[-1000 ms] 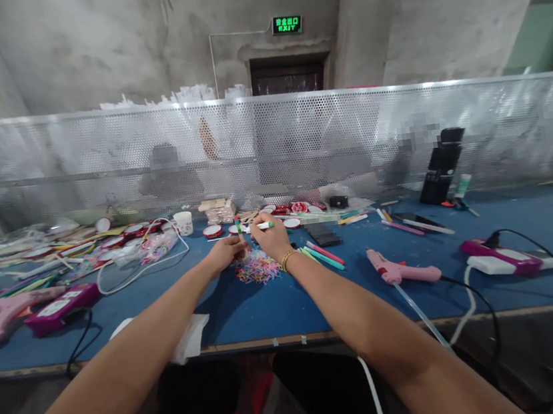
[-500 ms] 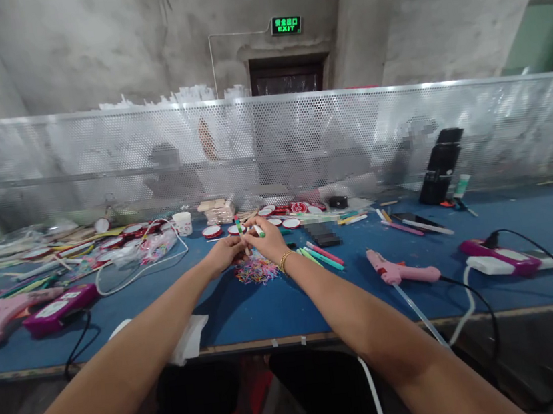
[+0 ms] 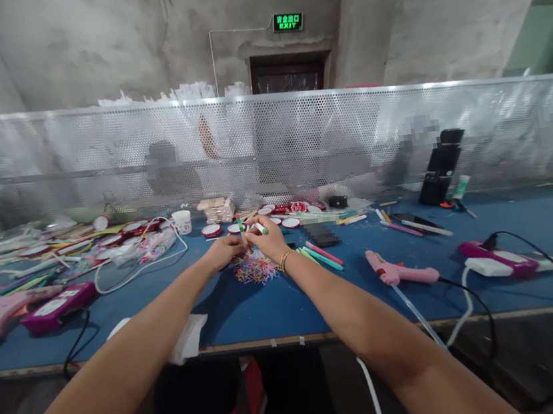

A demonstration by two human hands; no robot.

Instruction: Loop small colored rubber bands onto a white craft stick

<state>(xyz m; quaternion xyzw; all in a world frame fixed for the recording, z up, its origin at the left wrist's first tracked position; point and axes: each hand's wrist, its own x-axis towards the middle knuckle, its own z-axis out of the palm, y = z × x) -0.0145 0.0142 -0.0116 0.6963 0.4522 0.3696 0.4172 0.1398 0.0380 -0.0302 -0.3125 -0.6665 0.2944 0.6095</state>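
My left hand [image 3: 225, 251] is closed around the lower part of a thin, upright stick [image 3: 240, 225] with red, green and dark bands near its top. My right hand [image 3: 271, 240], a gold bracelet at its wrist, grips a white marker with a green end [image 3: 261, 228]. The fingertips of both hands meet at the stick, and fingers hide its lower end. Just below the hands lies a loose heap of small coloured rubber bands [image 3: 258, 270]. Several coloured markers [image 3: 323, 255] lie to the right of my right hand.
A pink glue gun [image 3: 400, 271] and a purple-and-white power strip [image 3: 508, 262] with cables lie on the right. Another pink glue gun [image 3: 14, 309] is on the left. Red-rimmed discs [image 3: 211, 231], a paper cup [image 3: 182, 222] and wooden pieces [image 3: 216, 210] stand behind the hands.
Both hands stay together at the stick with almost no movement. The marker in my right hand has tilted slightly. The view has shifted a little.
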